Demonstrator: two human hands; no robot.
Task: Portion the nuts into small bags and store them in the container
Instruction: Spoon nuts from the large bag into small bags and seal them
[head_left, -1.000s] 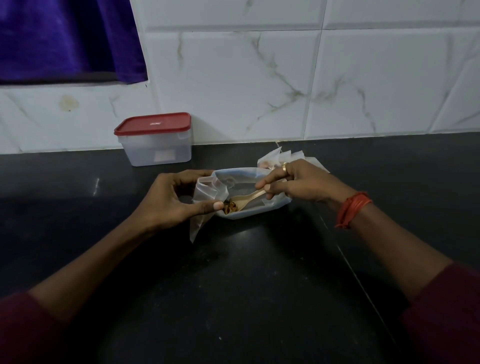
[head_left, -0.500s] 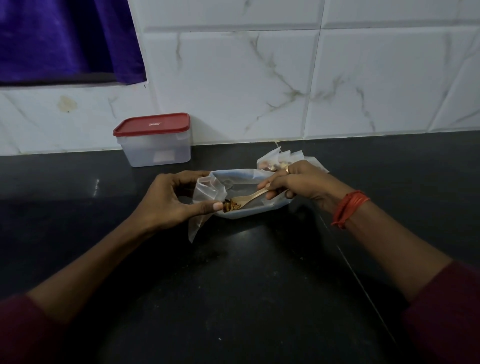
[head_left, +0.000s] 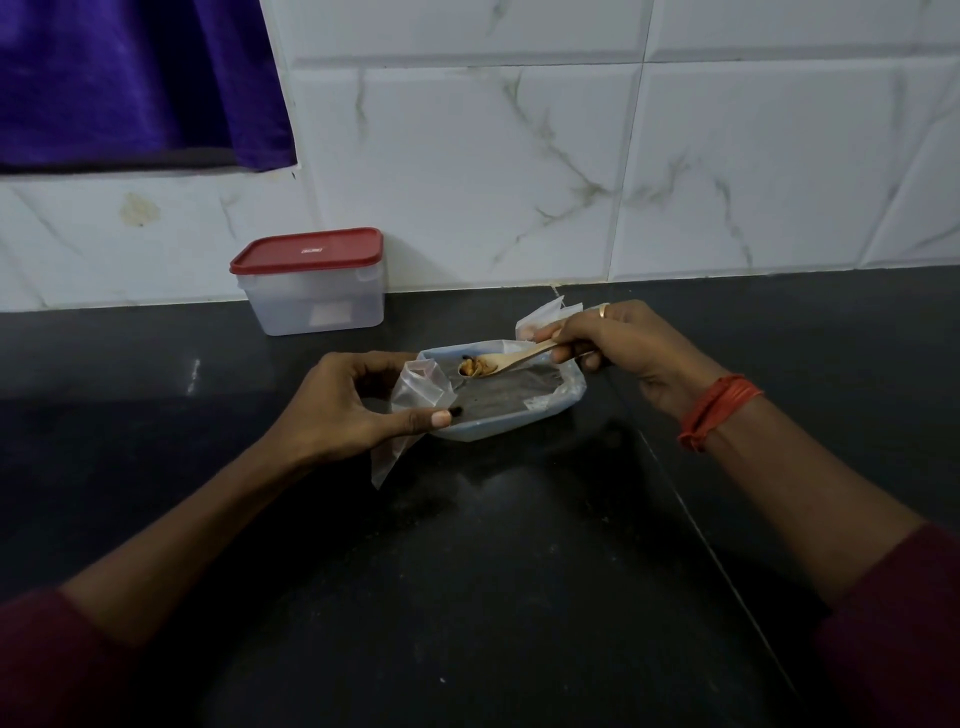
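While the loaded spoon hangs over the tray, right hand: grip closed on the handle end of the wooden spoon, fingers curled round it.
Nuts: a small heap in the spoon's bowl, above the tray's far left part, just beside the bag's mouth.
Left hand: grip closed on the small bag, thumb in front and fingers behind, pinching the clear plastic at the tray's left end.
Small bag: crumpled and see-through, its lower corner hanging down toward the table; I cannot tell whether anything is inside.
Tray: shallow, pale and clear-walled, flat on the black table between the two hands.
Dark bit: one small piece just beside the left thumb tip.
Spare bags: a loose clear pile behind the right hand's fingers.
Container: red lid on, at the back against the tiled wall, well apart from the tray.
Right wrist: red thread band.
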